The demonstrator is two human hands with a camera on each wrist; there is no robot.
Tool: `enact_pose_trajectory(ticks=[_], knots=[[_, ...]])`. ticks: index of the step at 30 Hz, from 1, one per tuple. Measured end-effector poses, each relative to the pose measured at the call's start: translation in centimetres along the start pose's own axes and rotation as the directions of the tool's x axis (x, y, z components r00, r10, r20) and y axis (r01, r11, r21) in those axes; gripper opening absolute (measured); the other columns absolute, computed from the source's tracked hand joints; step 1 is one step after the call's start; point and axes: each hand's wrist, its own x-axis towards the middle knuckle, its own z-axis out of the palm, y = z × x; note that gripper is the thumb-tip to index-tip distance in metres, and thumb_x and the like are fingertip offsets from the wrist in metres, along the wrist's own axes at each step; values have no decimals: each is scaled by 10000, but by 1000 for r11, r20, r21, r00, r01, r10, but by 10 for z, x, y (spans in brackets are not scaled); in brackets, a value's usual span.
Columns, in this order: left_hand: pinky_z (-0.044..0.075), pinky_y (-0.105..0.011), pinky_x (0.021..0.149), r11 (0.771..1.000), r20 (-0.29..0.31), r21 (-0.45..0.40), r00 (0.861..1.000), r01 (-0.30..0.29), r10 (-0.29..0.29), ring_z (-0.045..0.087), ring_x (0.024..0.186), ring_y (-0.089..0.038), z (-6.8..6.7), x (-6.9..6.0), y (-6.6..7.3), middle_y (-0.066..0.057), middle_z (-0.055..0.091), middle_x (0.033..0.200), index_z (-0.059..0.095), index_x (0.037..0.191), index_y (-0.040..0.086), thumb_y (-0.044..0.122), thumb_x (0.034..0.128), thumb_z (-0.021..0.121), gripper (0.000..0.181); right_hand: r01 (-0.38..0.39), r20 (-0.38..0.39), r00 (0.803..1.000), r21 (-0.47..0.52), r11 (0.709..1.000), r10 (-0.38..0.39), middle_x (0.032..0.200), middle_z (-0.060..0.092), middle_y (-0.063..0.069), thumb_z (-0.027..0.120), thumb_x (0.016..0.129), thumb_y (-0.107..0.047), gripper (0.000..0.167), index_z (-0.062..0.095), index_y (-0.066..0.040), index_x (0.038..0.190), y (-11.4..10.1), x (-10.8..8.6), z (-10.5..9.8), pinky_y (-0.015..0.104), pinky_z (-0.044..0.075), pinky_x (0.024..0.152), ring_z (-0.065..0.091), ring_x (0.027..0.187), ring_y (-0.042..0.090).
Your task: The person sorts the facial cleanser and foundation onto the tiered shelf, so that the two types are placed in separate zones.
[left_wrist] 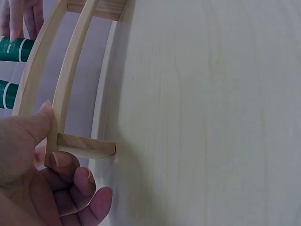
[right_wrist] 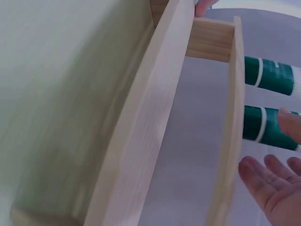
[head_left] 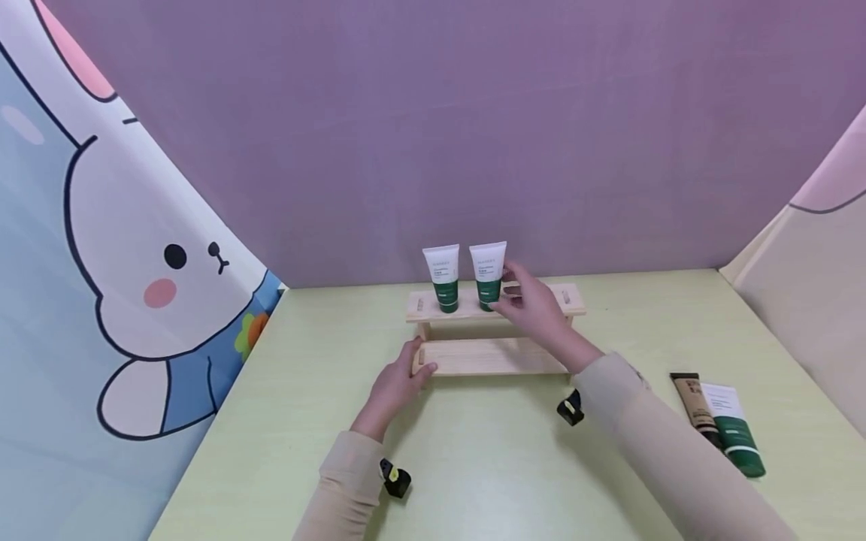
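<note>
Two white-and-green tubes, a left one (head_left: 446, 279) and a right one (head_left: 488, 276), stand upright on the upper board of a two-tier wooden rack (head_left: 497, 356). My left hand (head_left: 395, 382) grips the left end of the lower board; in the left wrist view the thumb of that hand (left_wrist: 28, 160) lies on one side of the wood and curled fingers on the other. My right hand (head_left: 537, 306) is beside the right tube, thumb at its lower part. In the right wrist view, that hand's fingers (right_wrist: 268, 181) are spread apart from the green tube (right_wrist: 268, 129); thumb contact is unclear.
A brown tube (head_left: 695, 406) with a dark cap and another white-and-green tube (head_left: 734, 432) lie side by side on the table (head_left: 487, 466) at the right. Behind the table hangs a purple cloth (head_left: 433, 135), with a rabbit-print cloth (head_left: 128, 248) on the left.
</note>
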Motion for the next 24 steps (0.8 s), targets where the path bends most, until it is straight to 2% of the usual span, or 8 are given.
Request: enact_pose_trajectory(ticks=[4, 9, 13, 19, 24], knots=[[463, -384, 634, 1000, -2, 10, 1000, -3, 3, 603, 769, -254, 0, 1, -1, -192, 680, 1069, 329, 1495, 168, 417, 986, 556, 610, 74, -16, 997, -123, 990, -77, 1361, 506, 202, 714, 903, -169, 656, 386, -45, 1457, 2, -24, -16, 480, 488, 923, 566, 1158, 378], [460, -379, 620, 1000, -6, 15, 1000, -5, 5, 598, 736, -242, -4, 2, -1, -127, 700, 938, 324, 1497, 166, 422, 986, 552, 615, 127, -28, 990, -223, 967, -137, 1327, 542, 210, 699, 914, -145, 524, 491, 0, 1372, 12, -55, -42, 509, 498, 884, 598, 1099, 375], [481, -412, 667, 1000, -9, 18, 1000, -13, 14, 628, 792, -270, -6, 2, -1, -114, 709, 913, 314, 1503, 163, 430, 989, 543, 623, 120, -46, 989, -269, 956, -137, 1255, 599, 194, 693, 915, -116, 403, 578, -1, 1284, 25, -82, -66, 517, 506, 849, 628, 1030, 371], [490, -448, 701, 1000, -15, 18, 1000, -17, 17, 642, 843, -307, -7, 1, -1, -143, 706, 954, 318, 1501, 155, 424, 987, 551, 625, 102, -73, 987, -415, 904, -145, 1149, 642, 199, 708, 879, -58, 321, 636, -10, 1187, 54, -127, -97, 533, 520, 736, 652, 920, 379], [484, -435, 690, 1000, -19, 13, 1000, -8, 8, 624, 780, -262, -9, 2, -1, -114, 694, 903, 319, 1500, 163, 415, 988, 554, 617, 14, -70, 996, -490, 872, -56, 1114, 635, 252, 714, 850, -44, 349, 625, 0, 1184, 78, -157, -124, 547, 503, 646, 645, 855, 407]])
